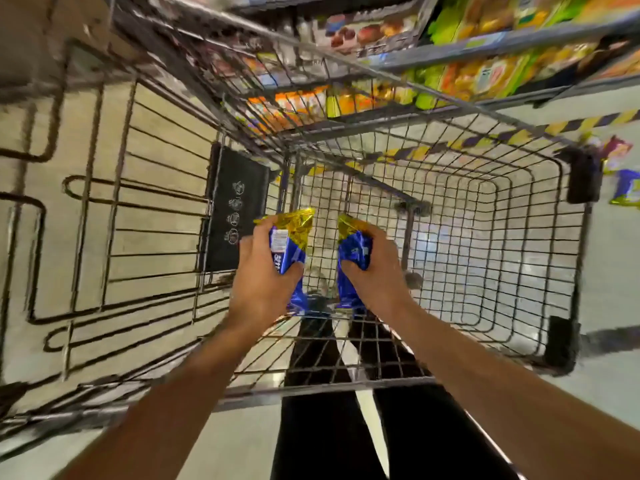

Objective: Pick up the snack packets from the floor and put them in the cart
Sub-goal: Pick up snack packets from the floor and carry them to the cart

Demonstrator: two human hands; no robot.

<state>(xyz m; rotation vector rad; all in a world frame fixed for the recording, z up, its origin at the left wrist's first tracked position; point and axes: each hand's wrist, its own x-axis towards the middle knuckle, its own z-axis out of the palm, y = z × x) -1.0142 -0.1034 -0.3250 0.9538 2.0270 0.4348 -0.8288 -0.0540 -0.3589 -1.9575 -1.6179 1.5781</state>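
Blue-and-gold snack packets are held over the wire cart (pixel 519 271): the left hand (pixel 265 275) grips one packet (pixel 289 237), the right hand (pixel 375 271) clutches another (pixel 353 244); two more packets (pixel 625 188) lie on the floor.

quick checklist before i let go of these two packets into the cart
1. Left hand grips a blue and gold packet: ok.
2. Right hand grips the second packet: ok.
3. Both packets inside the cart rim, over the basket: ok.
4. Basket floor below free of other items: ok.
5. All packets off the floor: not ok, more packets lie beyond the cart's right side.
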